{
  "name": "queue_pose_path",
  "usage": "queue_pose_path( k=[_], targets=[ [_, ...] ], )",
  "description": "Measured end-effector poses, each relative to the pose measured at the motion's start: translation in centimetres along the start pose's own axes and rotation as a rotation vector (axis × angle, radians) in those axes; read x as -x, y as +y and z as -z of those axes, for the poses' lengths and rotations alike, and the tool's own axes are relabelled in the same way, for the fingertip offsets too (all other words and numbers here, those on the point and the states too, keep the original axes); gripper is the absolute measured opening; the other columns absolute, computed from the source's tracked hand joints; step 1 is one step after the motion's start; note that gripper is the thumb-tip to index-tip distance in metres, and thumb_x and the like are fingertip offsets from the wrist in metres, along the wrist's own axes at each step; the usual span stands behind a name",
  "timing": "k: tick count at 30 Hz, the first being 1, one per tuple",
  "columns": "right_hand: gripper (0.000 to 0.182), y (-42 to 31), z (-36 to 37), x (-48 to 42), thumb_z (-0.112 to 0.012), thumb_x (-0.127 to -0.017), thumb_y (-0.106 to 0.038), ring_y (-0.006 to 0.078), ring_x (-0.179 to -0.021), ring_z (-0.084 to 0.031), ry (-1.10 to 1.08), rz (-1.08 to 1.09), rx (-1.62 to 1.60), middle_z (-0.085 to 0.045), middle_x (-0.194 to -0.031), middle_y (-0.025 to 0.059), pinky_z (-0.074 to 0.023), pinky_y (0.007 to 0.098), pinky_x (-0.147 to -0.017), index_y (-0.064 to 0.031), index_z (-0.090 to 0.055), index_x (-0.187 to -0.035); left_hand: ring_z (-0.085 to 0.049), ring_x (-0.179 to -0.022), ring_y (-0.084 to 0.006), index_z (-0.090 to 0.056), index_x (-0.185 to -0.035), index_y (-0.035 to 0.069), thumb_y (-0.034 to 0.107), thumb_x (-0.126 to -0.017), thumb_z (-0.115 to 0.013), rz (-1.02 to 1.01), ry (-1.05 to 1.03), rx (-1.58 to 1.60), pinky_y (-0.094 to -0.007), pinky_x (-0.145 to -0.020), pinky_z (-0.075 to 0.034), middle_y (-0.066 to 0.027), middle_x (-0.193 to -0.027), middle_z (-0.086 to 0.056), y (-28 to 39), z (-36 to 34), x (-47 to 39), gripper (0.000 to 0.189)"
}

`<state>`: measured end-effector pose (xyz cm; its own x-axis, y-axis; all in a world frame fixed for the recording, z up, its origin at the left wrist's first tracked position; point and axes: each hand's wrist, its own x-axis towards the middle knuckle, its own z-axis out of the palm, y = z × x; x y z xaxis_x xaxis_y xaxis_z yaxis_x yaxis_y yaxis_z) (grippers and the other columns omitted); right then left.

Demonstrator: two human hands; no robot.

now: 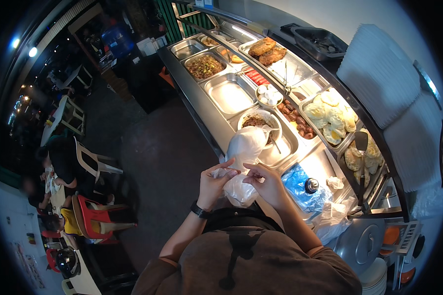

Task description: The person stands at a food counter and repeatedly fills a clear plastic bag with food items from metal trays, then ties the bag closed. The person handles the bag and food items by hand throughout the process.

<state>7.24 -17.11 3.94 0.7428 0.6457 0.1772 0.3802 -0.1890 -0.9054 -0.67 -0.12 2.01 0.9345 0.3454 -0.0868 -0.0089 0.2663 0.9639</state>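
Note:
My left hand (215, 184), with a black watch on its wrist, pinches the gathered neck of a filled white plastic bag (243, 145). Close beside it on the right, my right hand (264, 180) has its thumb and forefinger bent near the same gathered plastic; whether they grip it cannot be told. A second rounded, filled part of thin white plastic (240, 191) hangs below the fingers, in front of my waist. Just beyond the bag, a white bowl of chopped food (260, 121) stands in a steel tray with a utensil in it.
A lit food counter holds fried eggs (330, 114), sausages (297, 120), boiled eggs (268, 94) and fried pieces (267, 51). Blue plastic (304, 188) lies right of my hands. White foam containers (380, 73) are stacked at the right. People sit at a table at the left, near a red chair (94, 219).

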Motion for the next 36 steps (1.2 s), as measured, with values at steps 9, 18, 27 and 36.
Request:
queue_pose_path(
  k=[9,18,27,36],
  targets=[
    [0.030,1.3,-0.5,0.3,-0.058,-0.086,0.002,0.0243,-0.080,-0.066,0.012,0.124,0.071,-0.063,-0.084,0.0139,-0.0499,0.0311,-0.072,-0.0014,-0.059,-0.116,-0.059,-0.071,-0.0057,-0.069,-0.102,-0.001,0.021,-0.087,-0.068,-0.014,0.042,-0.087,-0.0204,-0.066,-0.047,-0.0030,-0.079,-0.067,-0.7,-1.0,-0.4,0.027],
    [0.037,1.9,1.6,-0.6,-0.066,-0.083,0.001,0.0090,-0.081,-0.061,0.007,-0.071,-0.195,-0.066,-0.084,0.0056,-0.0481,0.0244,-0.075,-0.0023,-0.059,-0.120,-0.062,-0.079,-0.0076,-0.063,-0.113,-0.004,0.019,-0.088,-0.067,0.004,0.010,0.027,-0.0206,-0.073,-0.049,-0.0064,-0.090,-0.069,0.1,-1.4,-0.7,0.034],
    [0.031,2.0,1.1,-0.6,-0.062,-0.085,0.002,0.0127,-0.078,-0.064,0.077,-0.031,-0.128,-0.068,-0.086,0.0109,-0.0490,0.0236,-0.072,-0.0010,-0.062,-0.116,-0.059,-0.084,-0.0058,-0.061,-0.121,0.001,0.013,-0.085,-0.070,0.026,-0.014,-0.019,-0.0218,-0.077,-0.050,-0.0057,-0.094,-0.069,0.3,-1.4,-1.3,0.039],
    [0.004,3.1,2.0,-1.3,-0.058,-0.090,-0.002,0.0108,-0.085,-0.055,-0.051,0.046,-0.521,-0.055,-0.089,0.0060,-0.0438,0.0230,-0.079,0.0010,-0.060,-0.093,-0.053,-0.071,-0.0046,-0.064,-0.083,0.000,0.032,-0.094,-0.059,0.157,-0.156,-0.174,-0.0205,-0.068,-0.044,0.0009,-0.074,-0.061,-1.6,0.1,-1.1,0.034]
  ],
)
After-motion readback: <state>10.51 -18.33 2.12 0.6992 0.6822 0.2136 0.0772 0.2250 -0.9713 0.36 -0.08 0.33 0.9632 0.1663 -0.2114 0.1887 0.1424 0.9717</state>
